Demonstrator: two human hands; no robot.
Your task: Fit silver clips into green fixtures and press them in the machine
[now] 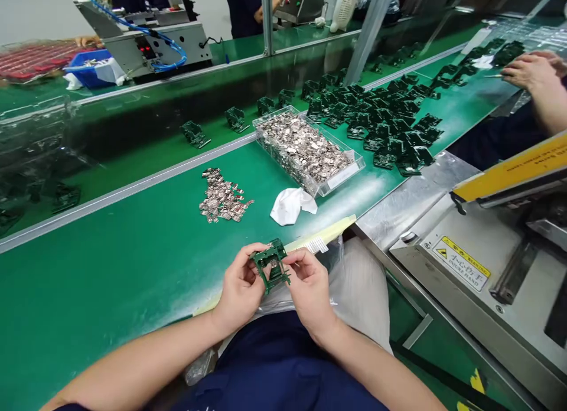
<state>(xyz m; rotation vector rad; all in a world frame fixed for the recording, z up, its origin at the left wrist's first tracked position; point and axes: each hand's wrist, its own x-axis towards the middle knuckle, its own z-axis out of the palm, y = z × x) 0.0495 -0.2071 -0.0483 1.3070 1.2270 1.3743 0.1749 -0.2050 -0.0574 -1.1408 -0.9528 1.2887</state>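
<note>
My left hand (239,290) and my right hand (310,294) hold a small green frame part (271,264) between fingers and thumbs, just above the bench's near edge. Its lower side is partly hidden by my fingers. Beyond my hands, a loose heap of small metal pieces (224,195) lies on the green bench mat (110,293). A clear plastic tray (341,178) full of similar pieces stands to its right. A crumpled white cloth (290,205) lies next to the tray.
Many green frame parts (390,124) lie across the far mat. A co-worker's hand (529,71) works at upper right. A metal machine with a yellow-edged cover (460,263) stands to my right, and a plastic bag (354,287) sits by my lap. Another machine (142,39) stands beyond a second belt.
</note>
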